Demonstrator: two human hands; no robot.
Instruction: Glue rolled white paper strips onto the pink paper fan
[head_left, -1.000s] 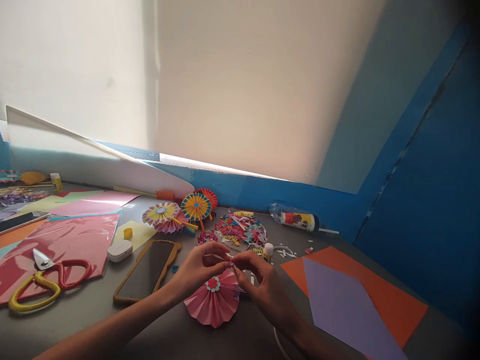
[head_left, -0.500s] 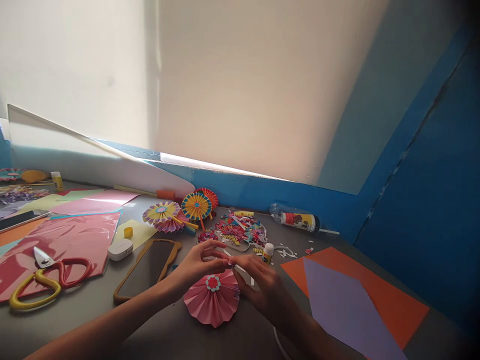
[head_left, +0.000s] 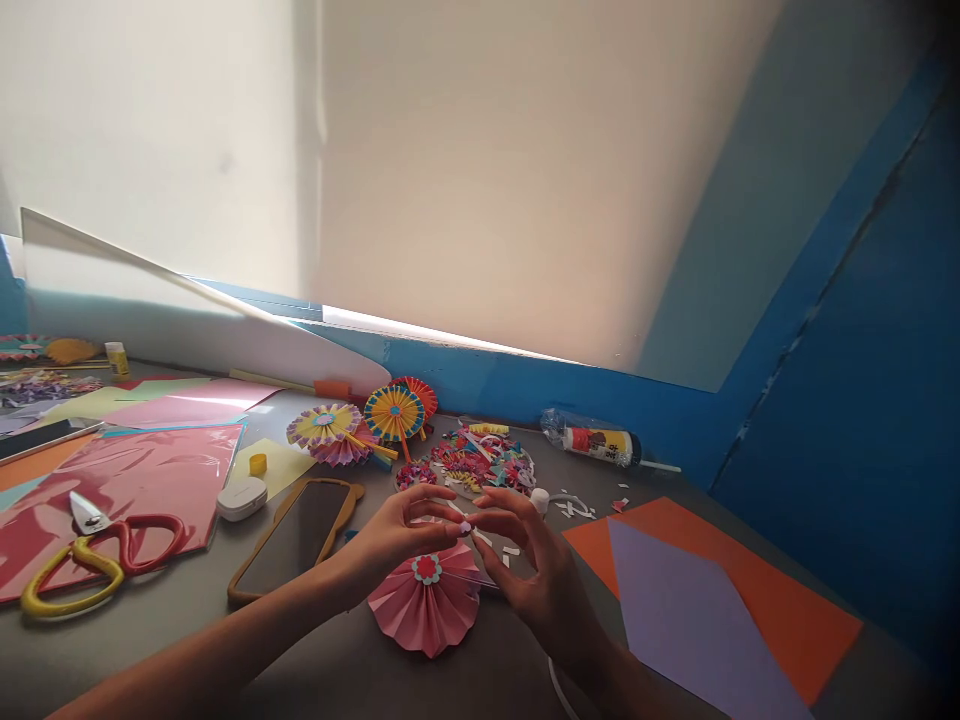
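Nearest, on the grey bench (head_left: 180, 665), lies a pink pleated paper rosette (head_left: 424, 610), its folds fanning out below a flat flower centre (head_left: 427, 569). Above it, the left hand (head_left: 397, 535) and right hand (head_left: 540, 570) face each other, wrists raised, arms reaching in from the lower corners. The fingers (head_left: 510, 505) of both hands curve inward, tips nearly meeting at a tiny pink paper bit (head_left: 465, 526); whether they pinch it, I cannot tell.

To the left lie red-and-yellow scissors (head_left: 97, 560) on a glossy pink sheet (head_left: 127, 480), and a phone (head_left: 292, 535) in a tan case. To the right, a matte lilac sheet (head_left: 690, 620) overlaps an orange one (head_left: 787, 600). Beyond the hands are a heap of paper scraps (head_left: 480, 465) and pleated paper fans (head_left: 394, 413), then a blue wall (head_left: 525, 385) and a pale blind (head_left: 450, 180).
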